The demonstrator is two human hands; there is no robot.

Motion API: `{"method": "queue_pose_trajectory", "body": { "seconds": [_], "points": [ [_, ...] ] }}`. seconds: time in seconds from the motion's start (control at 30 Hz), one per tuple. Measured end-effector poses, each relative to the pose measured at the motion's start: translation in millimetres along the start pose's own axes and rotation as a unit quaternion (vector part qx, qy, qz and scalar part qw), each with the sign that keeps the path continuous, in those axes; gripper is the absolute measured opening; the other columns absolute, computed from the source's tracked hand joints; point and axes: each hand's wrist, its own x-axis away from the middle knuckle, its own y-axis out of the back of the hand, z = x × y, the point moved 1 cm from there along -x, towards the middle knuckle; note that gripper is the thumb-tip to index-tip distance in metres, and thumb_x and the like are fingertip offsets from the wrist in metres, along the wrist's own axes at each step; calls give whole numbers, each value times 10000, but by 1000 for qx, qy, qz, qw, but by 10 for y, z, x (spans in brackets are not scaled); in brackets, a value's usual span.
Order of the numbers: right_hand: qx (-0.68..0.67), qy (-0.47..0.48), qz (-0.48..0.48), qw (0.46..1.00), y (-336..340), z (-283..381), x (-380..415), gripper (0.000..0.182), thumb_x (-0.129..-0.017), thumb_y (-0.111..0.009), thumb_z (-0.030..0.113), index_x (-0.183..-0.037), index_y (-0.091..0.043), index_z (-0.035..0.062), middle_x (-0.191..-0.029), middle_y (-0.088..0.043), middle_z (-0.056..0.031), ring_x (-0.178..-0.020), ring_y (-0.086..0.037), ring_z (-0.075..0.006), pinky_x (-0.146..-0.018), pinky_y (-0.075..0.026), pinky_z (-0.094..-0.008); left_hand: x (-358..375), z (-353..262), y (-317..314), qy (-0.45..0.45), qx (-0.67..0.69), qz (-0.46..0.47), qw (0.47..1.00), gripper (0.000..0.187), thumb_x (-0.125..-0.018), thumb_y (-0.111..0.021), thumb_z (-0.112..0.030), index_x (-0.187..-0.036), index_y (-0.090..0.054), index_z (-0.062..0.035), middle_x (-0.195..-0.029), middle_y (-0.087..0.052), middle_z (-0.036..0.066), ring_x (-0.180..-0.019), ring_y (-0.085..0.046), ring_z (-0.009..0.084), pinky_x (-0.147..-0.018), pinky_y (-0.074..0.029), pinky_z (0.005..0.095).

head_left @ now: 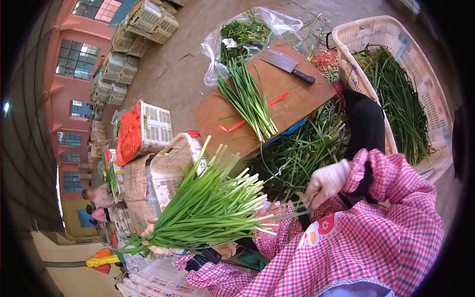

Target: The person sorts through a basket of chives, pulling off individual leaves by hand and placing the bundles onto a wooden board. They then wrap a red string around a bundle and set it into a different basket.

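Observation:
A large bunch of green chives [208, 203] with pale cut stems fans out across the middle of the head view. My left hand [156, 242], in a light glove and mostly covered by the leaves, is wrapped around its leafy end. Just beyond the stem ends, my right hand [326, 183], in a white glove, is closed in a pinch on a thin chive leaf [294, 214]. Ahead lies a brown board [302, 99] bearing a smaller chive bundle [250, 99], a red strip [278, 99] under it, and a cleaver [287, 64].
A white crate [391, 24] of long chives stands at the right. Loose leaves [307, 153] pile below the board. A clear plastic bag [215, 54] with greens sits behind it. More crates [158, 123] stand at left, with other people [101, 198] farther off.

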Motion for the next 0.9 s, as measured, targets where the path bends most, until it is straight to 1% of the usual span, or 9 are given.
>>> {"method": "queue_pose_trajectory", "body": {
  "seconds": [0.2,0.23,0.3,0.33,0.4,0.5,0.63,0.8,0.9],
  "points": [
    [530,-210,-79,818,228,-194,329,296,-755,-569,219,-1032,-635,135,-698,-641,-95,-700,-653,-255,-578,-501,-420,67,44,-132,-160,-328,-78,928,109,-873,-561,-178,-903,-584,-76,-795,-551,-13,-911,-544,117,-1062,-327,353],
    [492,-185,-120,842,210,-26,271,321,-758,-576,226,-1066,-618,146,-682,-631,-106,-684,-648,-262,-572,-498,-427,105,65,-206,-160,-330,-80,927,109,-873,-561,-178,-903,-584,-76,-795,-551,-13,-911,-544,117,-1062,-327,353],
    [391,-112,-190,894,193,366,142,346,-777,-580,246,-1110,-593,155,-676,-622,-131,-660,-638,-289,-582,-498,-433,132,165,-286,30,281,-142,949,111,-881,-548,-180,-915,-582,-80,-809,-544,-23,-923,-536,117,-1063,-325,347],
    [328,-63,-215,918,176,525,76,344,-793,-577,259,-1121,-586,155,-685,-623,-145,-652,-633,-309,-597,-500,-431,119,214,-275,31,280,-142,949,111,-881,-548,-180,-915,-582,-80,-809,-544,-23,-923,-536,117,-1063,-325,347],
    [197,64,-312,927,75,441,-180,358,-816,-576,323,-1126,-584,146,-733,-631,-170,-677,-624,-344,-635,-502,-427,70,284,-259,-107,-292,-60,949,120,-889,-537,-173,-961,-564,-81,-838,-538,-29,-938,-528,113,-1061,-325,326],
    [101,30,-310,945,19,306,-583,405,-824,-578,403,-1123,-606,131,-820,-648,-173,-756,-626,-350,-707,-497,-420,104,-149,-80,-86,-318,-51,943,156,-894,-530,-171,-1023,-528,-82,-873,-529,-28,-937,-523,108,-1058,-321,305],
    [33,11,-282,959,-17,292,-804,394,-860,-552,417,-1084,-630,101,-834,-640,-199,-786,-620,-366,-729,-491,-414,97,263,-243,-41,-250,-50,966,229,-897,-528,-167,-1103,-489,-74,-958,-538,-1,-977,-529,115,-1029,-356,287],
    [-44,38,-286,956,-62,90,-1063,394,-876,-542,433,-1128,-629,143,-848,-680,-98,-787,-651,-245,-750,-490,-345,131,26,-35,88,334,21,938,307,-895,-535,-184,-1172,-473,-66,-1081,-541,60,-1069,-529,152,-975,-419,304],
    [-171,-14,-216,961,-5,144,-1055,373,-861,-586,415,-1106,-647,141,-855,-691,-74,-811,-649,-209,-768,-482,-334,121,196,-201,70,260,-13,963,303,-891,-542,-188,-1161,-473,-71,-1060,-560,50,-1024,-540,134,-971,-419,304]
  ]
}}
